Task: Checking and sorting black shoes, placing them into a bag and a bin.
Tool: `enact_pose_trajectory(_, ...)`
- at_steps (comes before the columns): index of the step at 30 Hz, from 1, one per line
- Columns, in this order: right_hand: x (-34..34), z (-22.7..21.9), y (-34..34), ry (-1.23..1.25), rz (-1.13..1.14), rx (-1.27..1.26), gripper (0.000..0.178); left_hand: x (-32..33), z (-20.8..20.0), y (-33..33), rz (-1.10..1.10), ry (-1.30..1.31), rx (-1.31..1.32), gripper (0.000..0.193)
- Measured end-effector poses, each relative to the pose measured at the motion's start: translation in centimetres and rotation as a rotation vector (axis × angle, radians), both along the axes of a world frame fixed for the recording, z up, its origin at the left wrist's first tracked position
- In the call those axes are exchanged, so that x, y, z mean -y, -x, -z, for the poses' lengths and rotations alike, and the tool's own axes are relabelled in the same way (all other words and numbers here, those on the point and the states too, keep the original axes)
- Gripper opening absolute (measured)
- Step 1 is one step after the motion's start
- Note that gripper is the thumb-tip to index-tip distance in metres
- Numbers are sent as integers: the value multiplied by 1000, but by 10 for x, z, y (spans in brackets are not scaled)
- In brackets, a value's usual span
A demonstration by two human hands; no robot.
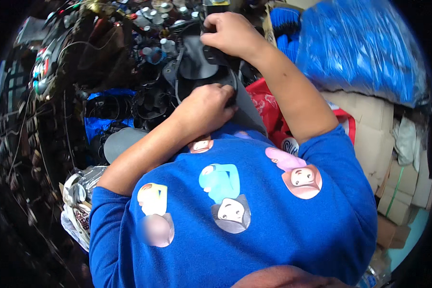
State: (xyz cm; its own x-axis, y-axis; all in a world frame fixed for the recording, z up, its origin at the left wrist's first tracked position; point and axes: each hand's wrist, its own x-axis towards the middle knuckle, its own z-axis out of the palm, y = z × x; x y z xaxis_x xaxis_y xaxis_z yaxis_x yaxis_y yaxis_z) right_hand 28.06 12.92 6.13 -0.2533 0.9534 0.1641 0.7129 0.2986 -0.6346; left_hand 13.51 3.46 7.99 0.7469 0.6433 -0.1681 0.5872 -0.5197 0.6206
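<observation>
In front of my chest is a black, sandal-like piece (199, 60) with a smooth, dark grey rounded surface and a curved black edge. My left hand (206, 104) is closed at its near end, fingers curled down over a dark part. Beyond it, my right hand (230, 36) is curled at the far right of the piece, thumb and forefinger close together. What those fingers hold is hidden against the dark parts. Just past the right hand stands a dark container with a yellow band (218, 3).
Several small bottles (167, 45) crowd the far side. Left are a dark rack of hanging strips (29, 115), a blue bag (97, 128) and a grey flat piece (122, 144). At right lie a red bag (264, 103), plastic-wrapped blue goods (357, 48) and cardboard (369, 120).
</observation>
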Motion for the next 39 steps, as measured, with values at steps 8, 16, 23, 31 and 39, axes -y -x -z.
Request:
enact_pose_trajectory(8,26,-1,24,500,-158,-1529,17,1,-1,23,-137,-177,260,23)
enact_pose_trajectory(16,33,9,21,451,42,-1761,15,-38,58,77,-985,865,723,41)
enact_pose_trajectory(23,32,11,39,355,2,-1684,16,-87,43,61,-961,1138,1125,28)
enact_pose_trajectory(31,29,13,39,332,52,-1548,13,-112,-9,47,-738,801,1247,23)
enact_pose_trajectory(39,20,6,46,-375,-187,-281,22,-94,-79,11,148,-280,205,33)
